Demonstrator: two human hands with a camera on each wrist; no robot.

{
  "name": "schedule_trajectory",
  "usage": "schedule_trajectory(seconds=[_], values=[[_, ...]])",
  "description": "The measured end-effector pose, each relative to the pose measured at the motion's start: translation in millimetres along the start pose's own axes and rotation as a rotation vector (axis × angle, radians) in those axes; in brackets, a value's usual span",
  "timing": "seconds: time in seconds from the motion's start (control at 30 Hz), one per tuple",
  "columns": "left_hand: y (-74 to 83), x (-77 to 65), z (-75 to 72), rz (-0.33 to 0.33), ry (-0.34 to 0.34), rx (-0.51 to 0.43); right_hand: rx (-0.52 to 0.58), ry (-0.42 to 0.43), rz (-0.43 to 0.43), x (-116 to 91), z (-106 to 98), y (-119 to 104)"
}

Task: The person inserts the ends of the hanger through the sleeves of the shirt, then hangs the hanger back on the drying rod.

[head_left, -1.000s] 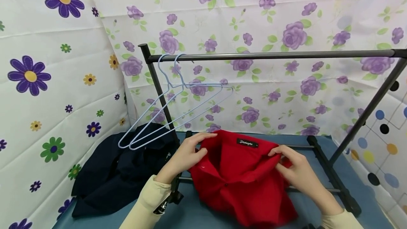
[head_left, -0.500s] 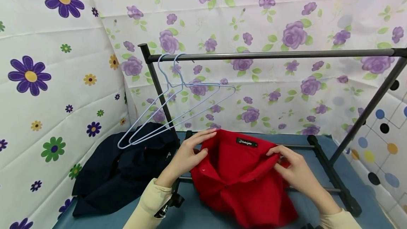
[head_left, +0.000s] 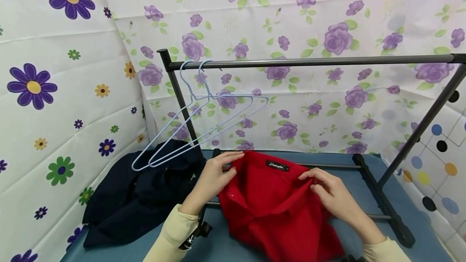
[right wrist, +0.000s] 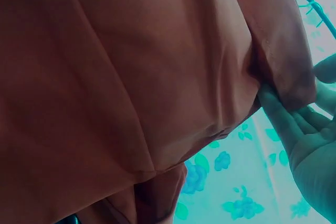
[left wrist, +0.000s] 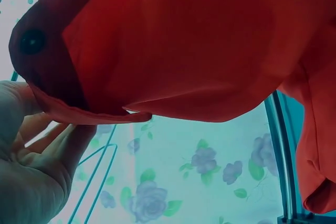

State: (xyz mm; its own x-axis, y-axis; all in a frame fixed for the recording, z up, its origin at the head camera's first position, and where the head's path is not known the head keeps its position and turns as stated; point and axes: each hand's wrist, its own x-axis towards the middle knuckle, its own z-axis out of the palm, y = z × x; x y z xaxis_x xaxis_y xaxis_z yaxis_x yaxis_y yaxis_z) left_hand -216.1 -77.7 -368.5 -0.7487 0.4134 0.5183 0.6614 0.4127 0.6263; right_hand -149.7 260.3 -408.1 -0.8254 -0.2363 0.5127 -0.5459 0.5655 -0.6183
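Observation:
A red shirt with a black neck label hangs between my two hands, its neck opening facing up. My left hand pinches the left side of the collar between thumb and fingers; the left wrist view shows a dark button close to those fingers. On the other side, my right hand pinches the collar's right edge. In the right wrist view its fingers are at the folded cloth, partly hidden by it. The shirt's lower end runs out of the head view.
Two light blue hangers hang at the left end of a dark rack's top bar. A dark navy garment lies heaped below them on the blue surface. Patterned cloth walls stand around.
My right hand has moved slightly left, bringing its side of the collar closer to the left hand. The label has shifted left with it. The left hand has hardly moved.

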Motion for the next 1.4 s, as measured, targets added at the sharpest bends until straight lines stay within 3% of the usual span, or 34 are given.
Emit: schedule_trajectory(seconds=[0.33,0.5,0.73,0.83,1.13,1.27,1.4], values=[[5.1,-1.0,1.7,-0.002,0.023,0.037,-0.055,0.097,0.189,5.0,14.0,-9.7],[6.4,-1.0,4.5,-0.041,0.017,0.073,-0.073,0.12,0.256,6.8,15.7,-13.6],[2.4,-1.3,7.4,-0.097,0.064,0.101,-0.083,0.158,0.338,11.2,8.6,-19.2],[3.2,-1.4,7.4,-0.099,0.072,0.104,-0.095,0.119,0.394,14.4,7.4,-19.5],[3.7,-1.9,7.3,-0.089,0.09,0.086,-0.15,-0.118,0.527,18.5,23.0,-17.8],[4.3,-3.0,6.0,-0.085,0.102,0.09,-0.14,-0.146,0.521,18.1,27.6,-17.2],[2.8,-4.7,3.6,-0.091,0.106,0.106,-0.129,-0.123,0.479,18.0,28.8,-16.2]])
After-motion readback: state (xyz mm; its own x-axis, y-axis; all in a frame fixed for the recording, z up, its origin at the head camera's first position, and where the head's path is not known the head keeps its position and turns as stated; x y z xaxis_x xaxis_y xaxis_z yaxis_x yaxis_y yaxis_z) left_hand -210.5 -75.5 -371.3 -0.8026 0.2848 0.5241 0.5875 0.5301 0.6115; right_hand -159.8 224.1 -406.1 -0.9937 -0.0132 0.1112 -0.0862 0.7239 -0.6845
